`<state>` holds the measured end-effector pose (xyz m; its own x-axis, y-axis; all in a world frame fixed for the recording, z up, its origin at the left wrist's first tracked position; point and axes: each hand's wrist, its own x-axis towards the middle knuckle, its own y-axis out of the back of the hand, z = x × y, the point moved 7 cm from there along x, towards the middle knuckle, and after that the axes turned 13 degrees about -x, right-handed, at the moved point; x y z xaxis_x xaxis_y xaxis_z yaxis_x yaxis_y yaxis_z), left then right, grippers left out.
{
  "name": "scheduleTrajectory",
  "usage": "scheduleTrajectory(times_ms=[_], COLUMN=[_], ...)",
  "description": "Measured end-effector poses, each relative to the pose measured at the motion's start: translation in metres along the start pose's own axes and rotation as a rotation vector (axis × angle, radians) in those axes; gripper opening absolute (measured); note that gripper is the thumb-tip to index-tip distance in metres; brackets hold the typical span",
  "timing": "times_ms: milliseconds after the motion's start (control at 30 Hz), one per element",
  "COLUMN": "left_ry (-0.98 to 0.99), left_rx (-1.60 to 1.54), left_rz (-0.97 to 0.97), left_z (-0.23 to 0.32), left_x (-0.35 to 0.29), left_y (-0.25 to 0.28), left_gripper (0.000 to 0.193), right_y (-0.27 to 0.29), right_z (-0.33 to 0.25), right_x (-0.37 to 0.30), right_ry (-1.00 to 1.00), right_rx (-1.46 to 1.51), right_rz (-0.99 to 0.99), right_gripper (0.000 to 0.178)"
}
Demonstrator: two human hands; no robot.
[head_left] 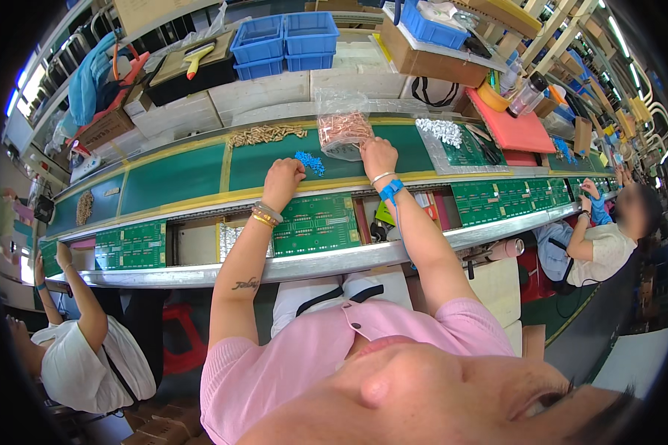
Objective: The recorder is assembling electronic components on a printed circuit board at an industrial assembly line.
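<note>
- Nearest, actually, is a long silver metal rail (334, 261) running across in front of the person's pink top (304, 322).
- Just beyond it lies a green rectangular printed circuit board (315, 225), flat, below and between the two hands, with more green boards in line to either side.
- The left hand (283, 182), above the board's left part, has its fingers curled and drawn together near a small heap of bright blue parts (309, 163) on the green work surface (189, 172); whether a part sits between its fingertips, I cannot tell.
- The right hand (379, 157), a blue strap (392, 190) around its wrist, is partly closed with fingers bent at the right edge of a clear plastic bag of copper-coloured parts (345, 132); its grip is hidden.
- Left of that bag is a spread of tan, slender parts (267, 134); to its right, small white parts (439, 132) lie in a heap.
- Farthest back stand stacked blue plastic bins (309, 37).
</note>
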<state>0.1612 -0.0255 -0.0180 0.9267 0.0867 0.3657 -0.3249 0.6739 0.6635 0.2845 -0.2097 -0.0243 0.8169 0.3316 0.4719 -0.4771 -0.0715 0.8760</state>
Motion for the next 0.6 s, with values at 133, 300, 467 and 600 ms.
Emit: scheduleTrajectory(times_ms=[133, 300, 467, 600], left_ry=[-0.033, -0.044, 0.067, 0.193], left_rx=[-0.031, -0.027, -0.164, -0.35], left_rz=[0.038, 0.038, 0.094, 0.029], left_z=[-0.004, -0.002, -0.003, 0.011], left_x=[-0.004, -0.009, -0.011, -0.016], left_y=[0.002, 0.006, 0.015, 0.015], left_gripper=[0.006, 0.005, 0.006, 0.012], right_y=[-0.001, 0.029, 0.061, 0.028], right_z=[0.002, 0.002, 0.008, 0.029], right_x=[-0.002, -0.011, -0.022, -0.027], right_ry=[0.018, 0.064, 0.136, 0.061], right_rx=[0.015, 0.139, 0.428, 1.149], right_rz=[0.047, 0.097, -0.077, -0.318], right_gripper=[0.007, 0.007, 0.006, 0.015])
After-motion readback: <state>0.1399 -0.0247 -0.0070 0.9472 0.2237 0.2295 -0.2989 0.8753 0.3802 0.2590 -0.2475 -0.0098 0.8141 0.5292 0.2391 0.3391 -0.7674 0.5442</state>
